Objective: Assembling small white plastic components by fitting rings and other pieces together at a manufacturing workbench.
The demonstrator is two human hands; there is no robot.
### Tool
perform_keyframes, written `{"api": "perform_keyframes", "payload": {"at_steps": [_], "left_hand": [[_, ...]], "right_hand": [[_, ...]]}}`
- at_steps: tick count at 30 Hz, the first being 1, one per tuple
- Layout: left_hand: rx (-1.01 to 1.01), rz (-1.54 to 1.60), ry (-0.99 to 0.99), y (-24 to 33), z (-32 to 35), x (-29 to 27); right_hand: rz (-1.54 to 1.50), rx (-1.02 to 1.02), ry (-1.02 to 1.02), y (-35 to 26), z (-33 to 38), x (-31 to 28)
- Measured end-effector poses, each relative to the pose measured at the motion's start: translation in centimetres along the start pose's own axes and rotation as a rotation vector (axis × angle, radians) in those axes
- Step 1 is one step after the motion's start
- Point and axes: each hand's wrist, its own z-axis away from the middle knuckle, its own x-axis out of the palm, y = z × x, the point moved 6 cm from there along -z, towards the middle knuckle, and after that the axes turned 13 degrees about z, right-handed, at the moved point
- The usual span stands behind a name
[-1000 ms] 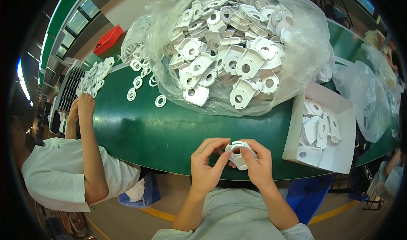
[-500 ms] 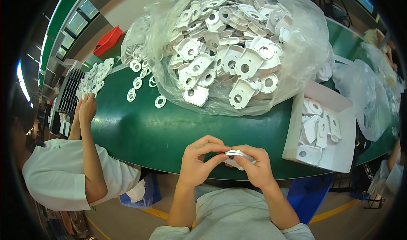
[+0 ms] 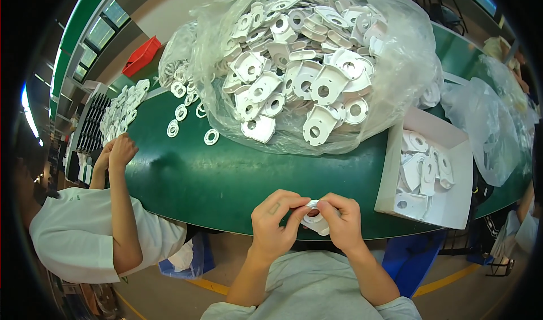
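Observation:
Between my two hands, close to the table's near edge, is a white plastic part [image 3: 317,225] with a round hole and a flat tab. My left hand [image 3: 275,221] pinches its upper left side with thumb and index finger. On the opposite side my right hand [image 3: 343,221] grips it, the thumb lying over its face. Fingertips cover much of the rim. Beyond my hands, a large clear plastic bag [image 3: 396,88] lies spread open, heaped with similar white plastic parts [image 3: 325,88].
A white cardboard box [image 3: 390,176] holding several parts stands at right. White rings [image 3: 211,137] lie left of the bag. A co-worker's hands [image 3: 120,150] are at far left, near piled white pieces [image 3: 127,105] and a red tray [image 3: 141,56]. Clear bags [image 3: 481,128] lie far right.
The part in my hands has turned from nearly edge-on to show its hole and tab. My hands have dropped slightly. The co-worker's hands have moved down, away from the piled pieces.

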Motion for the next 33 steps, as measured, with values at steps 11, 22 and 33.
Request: {"api": "perform_keyframes", "payload": {"at_steps": [11,22,33], "left_hand": [[-0.304,0.063,-0.068,-1.8,-0.4,1.3],[-0.426,0.6,-0.057,-4.8,0.9,0.3],[-0.196,-0.013,0.12,-4.7,-1.2,-4.4]], "right_hand": [[-0.181,0.072,0.049,1.5,-0.7,-0.1],[-0.372,0.199,-0.268,0.4,0.6,0.7],[0.487,-0.187,0.769,-9.1,9.9,-17.6]]}}
